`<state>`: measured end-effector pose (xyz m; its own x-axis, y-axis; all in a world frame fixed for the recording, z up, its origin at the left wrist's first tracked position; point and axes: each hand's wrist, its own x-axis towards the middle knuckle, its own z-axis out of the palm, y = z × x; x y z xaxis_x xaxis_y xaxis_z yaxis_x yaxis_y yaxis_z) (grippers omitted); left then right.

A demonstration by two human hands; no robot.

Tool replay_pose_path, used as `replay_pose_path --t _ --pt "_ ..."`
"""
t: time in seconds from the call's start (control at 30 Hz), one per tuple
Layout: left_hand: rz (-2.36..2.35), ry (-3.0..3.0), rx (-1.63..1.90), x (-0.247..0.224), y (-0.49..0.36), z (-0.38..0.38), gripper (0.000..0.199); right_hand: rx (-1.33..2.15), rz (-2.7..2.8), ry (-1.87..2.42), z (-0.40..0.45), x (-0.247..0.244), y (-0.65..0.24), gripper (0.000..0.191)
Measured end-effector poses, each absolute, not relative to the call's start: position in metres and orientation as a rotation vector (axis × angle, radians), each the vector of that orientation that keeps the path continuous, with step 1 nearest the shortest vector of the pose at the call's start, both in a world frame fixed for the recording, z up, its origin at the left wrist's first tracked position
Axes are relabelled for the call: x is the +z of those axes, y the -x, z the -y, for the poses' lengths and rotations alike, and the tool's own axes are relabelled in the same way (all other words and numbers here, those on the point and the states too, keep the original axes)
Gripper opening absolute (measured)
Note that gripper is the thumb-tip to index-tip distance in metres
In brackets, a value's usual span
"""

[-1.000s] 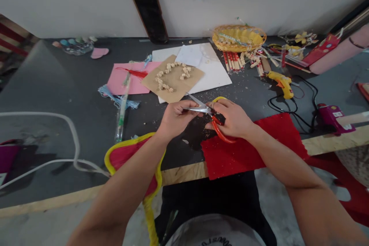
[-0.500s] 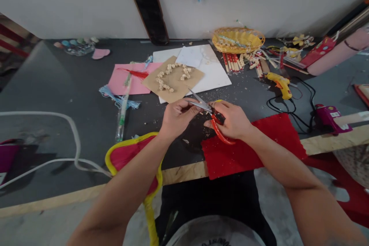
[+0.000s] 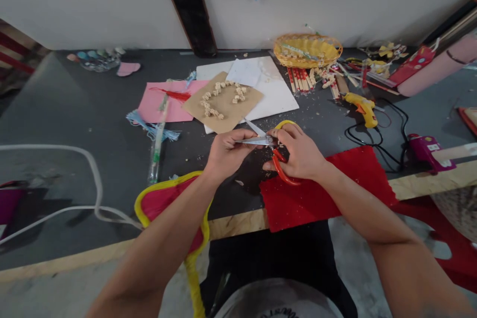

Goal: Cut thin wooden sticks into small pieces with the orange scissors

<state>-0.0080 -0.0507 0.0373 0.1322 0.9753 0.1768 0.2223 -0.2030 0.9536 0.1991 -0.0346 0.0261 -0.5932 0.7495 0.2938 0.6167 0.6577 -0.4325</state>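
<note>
In the head view, my right hand [image 3: 301, 154] is closed around the handles of a pair of scissors [image 3: 263, 140], whose visible loop is red. A yellow curved edge shows just above the knuckles. The scissor blades stand parted and point left. My left hand [image 3: 226, 155] is pinched close to the blades, and whatever lies between its fingertips is too small or hidden to name. Just beyond the hands, pale bead-like pieces [image 3: 219, 88] form a curved row on a brown paper square [image 3: 199, 107]. A red cloth [image 3: 298, 203] lies under my right wrist.
A white sheet [image 3: 281, 92] and pink paper [image 3: 147, 104] lie behind. A yellow basket [image 3: 307, 52] stands at the back, with a yellow glue gun [image 3: 367, 109] and its cord to the right. A yellow-edged fan [image 3: 158, 198] sits by my left forearm. A phone [image 3: 192, 17] leans on the wall.
The scissors have turned slightly, and their blades are a little differently angled by my left fingertips. The yellow edge above my right hand shows more. Both hands stay in nearly the same place.
</note>
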Motion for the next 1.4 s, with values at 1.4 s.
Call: replay_pose_path --t 1.4 --pt "-1.215 -1.585 1.112 0.038 0.008 0.05 0.012 0.379 2.465 1.078 0.033 0.026 -0.2 0.073"
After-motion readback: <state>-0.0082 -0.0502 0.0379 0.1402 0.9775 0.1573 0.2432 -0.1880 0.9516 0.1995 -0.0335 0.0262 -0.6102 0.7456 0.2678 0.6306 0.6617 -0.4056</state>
